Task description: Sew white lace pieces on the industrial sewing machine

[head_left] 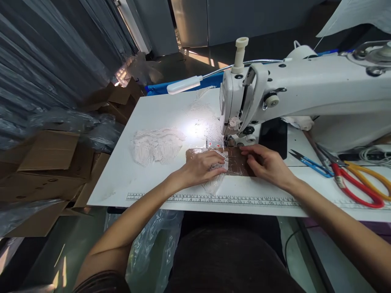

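Note:
White lace trim (220, 162) lies beside the sewing machine's presser foot (226, 140), its tail hanging toward the ruler strip. My left hand (203, 166) rests on this lace, with the trim between fingers and thumb. Under both hands is a shiny brown plate (240, 167) on the machine bed. My right hand (265, 165) is at the plate's right part, fingers bent, index and thumb slightly apart, and nothing visible between them. A gathered piece of white lace (159, 145) lies on the table to the left. The needle tip is too small to make out.
The white sewing machine (290, 89) fills the right side, with a lit lamp (185, 84) beside it. Blue thread snips (311, 162), red-handled scissors (357, 183) and a dark phone-like slab (274, 136) lie right. A printed ruler (244, 201) edges the table. Cardboard boxes (51, 162) stand left.

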Demonstrator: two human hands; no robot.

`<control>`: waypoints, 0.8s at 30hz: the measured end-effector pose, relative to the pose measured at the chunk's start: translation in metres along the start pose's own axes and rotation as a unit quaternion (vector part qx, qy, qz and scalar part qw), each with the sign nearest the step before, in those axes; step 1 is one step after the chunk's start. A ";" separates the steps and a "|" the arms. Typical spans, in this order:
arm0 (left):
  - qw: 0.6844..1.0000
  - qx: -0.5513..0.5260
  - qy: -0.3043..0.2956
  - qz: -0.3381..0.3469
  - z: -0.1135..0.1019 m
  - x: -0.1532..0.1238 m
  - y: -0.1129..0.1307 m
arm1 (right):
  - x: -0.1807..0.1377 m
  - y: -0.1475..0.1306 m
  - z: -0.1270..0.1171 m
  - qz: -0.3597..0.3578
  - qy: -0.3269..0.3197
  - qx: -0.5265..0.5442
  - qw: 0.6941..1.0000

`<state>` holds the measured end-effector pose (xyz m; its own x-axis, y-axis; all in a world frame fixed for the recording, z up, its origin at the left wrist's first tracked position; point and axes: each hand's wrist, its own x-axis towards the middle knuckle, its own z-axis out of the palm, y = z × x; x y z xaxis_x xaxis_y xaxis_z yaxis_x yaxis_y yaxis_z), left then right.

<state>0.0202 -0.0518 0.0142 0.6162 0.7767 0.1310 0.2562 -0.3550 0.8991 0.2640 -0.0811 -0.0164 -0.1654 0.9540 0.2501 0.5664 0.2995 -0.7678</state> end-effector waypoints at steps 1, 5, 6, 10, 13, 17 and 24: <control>1.000 0.002 -0.003 0.007 0.003 0.005 -0.003 | 0.003 -0.002 0.002 -0.015 -0.009 -0.005 1.000; 1.000 -0.012 0.003 0.016 0.008 0.020 -0.014 | 0.008 -0.008 0.007 -0.064 -0.056 -0.028 0.996; 1.000 -0.018 0.009 0.015 0.008 0.022 -0.016 | 0.008 -0.009 0.007 -0.066 -0.066 -0.028 0.995; 0.998 0.004 0.057 0.020 0.006 0.021 -0.017 | 0.011 -0.012 0.006 -0.039 -0.100 -0.008 0.994; 0.994 -0.014 0.103 -0.017 0.007 0.017 -0.015 | 0.018 -0.015 0.009 -0.019 -0.126 0.011 0.992; 0.992 -0.047 0.116 -0.029 0.009 0.014 -0.015 | 0.026 -0.015 0.015 -0.009 -0.136 0.033 0.990; 0.993 -0.042 0.109 -0.025 0.010 0.016 -0.018 | 0.025 -0.009 0.019 0.004 -0.127 0.048 0.991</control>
<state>0.0327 -0.0383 -0.0037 0.4262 0.8895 0.1647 0.2131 -0.2756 0.9373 0.2395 -0.0600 -0.0150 -0.3660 0.9257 0.0957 0.4911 0.2794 -0.8251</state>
